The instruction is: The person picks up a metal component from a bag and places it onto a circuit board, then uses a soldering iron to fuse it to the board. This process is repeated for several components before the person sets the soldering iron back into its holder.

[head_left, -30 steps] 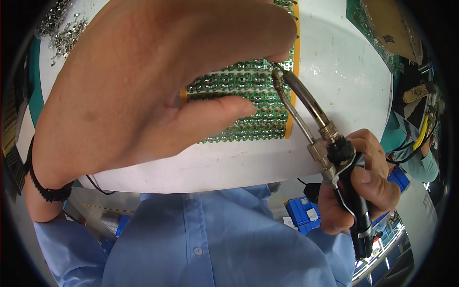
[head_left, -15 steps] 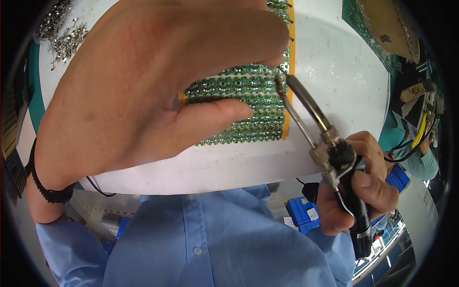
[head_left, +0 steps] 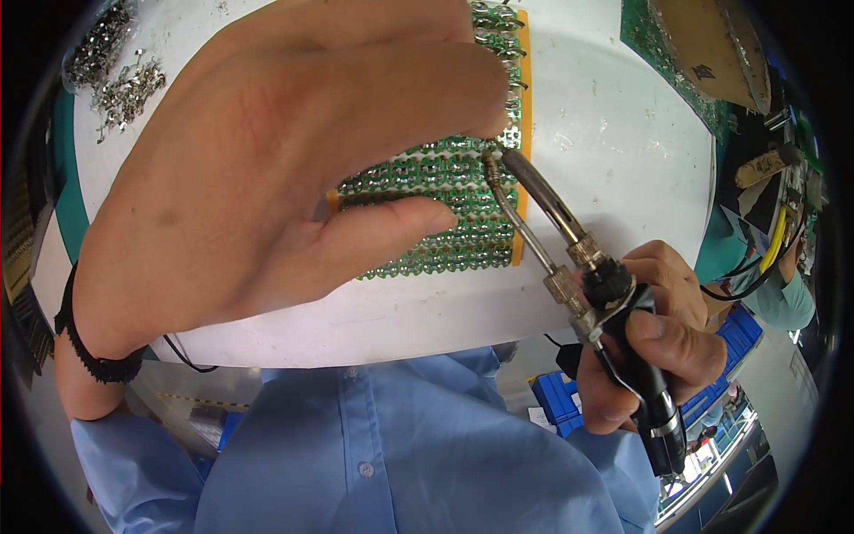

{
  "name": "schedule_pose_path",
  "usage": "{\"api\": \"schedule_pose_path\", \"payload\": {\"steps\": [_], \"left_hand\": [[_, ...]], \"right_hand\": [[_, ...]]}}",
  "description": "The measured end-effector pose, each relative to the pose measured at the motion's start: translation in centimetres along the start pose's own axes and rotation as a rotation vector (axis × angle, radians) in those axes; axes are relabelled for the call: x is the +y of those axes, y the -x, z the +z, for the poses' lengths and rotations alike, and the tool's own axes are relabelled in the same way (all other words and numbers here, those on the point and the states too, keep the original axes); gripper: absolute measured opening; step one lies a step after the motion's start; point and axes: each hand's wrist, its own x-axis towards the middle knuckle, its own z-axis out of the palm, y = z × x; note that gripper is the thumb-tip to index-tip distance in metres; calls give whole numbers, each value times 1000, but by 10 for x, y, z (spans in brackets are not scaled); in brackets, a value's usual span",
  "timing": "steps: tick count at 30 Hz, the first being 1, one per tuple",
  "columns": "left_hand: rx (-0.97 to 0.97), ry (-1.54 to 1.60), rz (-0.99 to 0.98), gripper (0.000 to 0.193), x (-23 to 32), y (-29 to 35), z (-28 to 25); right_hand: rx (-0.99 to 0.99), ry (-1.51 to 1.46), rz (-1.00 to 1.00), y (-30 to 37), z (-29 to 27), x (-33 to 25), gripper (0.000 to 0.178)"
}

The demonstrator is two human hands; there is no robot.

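Note:
My right hand [head_left: 663, 334] is wrapped around the black handle of a soldering iron [head_left: 556, 203]. A thin metal solder-feed tube [head_left: 527, 233] is fixed alongside the iron, and both tips meet near the right side of a green circuit board panel [head_left: 427, 214]. Across the panel lies my left hand [head_left: 267, 169], its thumb stretched over the rows and apart from the bent index finger. That index finger reaches close to the iron's tip; the hand itself hides the other fingertips and the panel's upper left. Rows of small shiny solder points cover the panel, which has orange edge strips.
Piles of small metal parts [head_left: 129, 89] lie at the far left of the white work surface [head_left: 614, 116]. A brown cardboard piece [head_left: 712, 49] rests on a green mat at the far right. Blue bins [head_left: 559, 400] stand below the table edge. Another person's sleeve [head_left: 783, 303] shows at right.
The panel, the iron and my right hand appear shifted slightly left and down in the picture. My left hand still lies over the panel, and the iron's tip stays beside its index finger.

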Motion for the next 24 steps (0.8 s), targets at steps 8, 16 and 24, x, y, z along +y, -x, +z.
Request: {"api": "schedule_pose_path", "payload": {"steps": [8,16,24], "left_hand": [[-19,-12,-11,47,14,-3,-5],[-13,11,-23,47,16,0,-7],[-106,-98,-44,48,14,-2,-11]], "right_hand": [[-6,3,23,-4,-5,-6,46],[-2,7,-16,-4,-1,-3,47],[95,36,-48,-1,3,-4,49]]}}
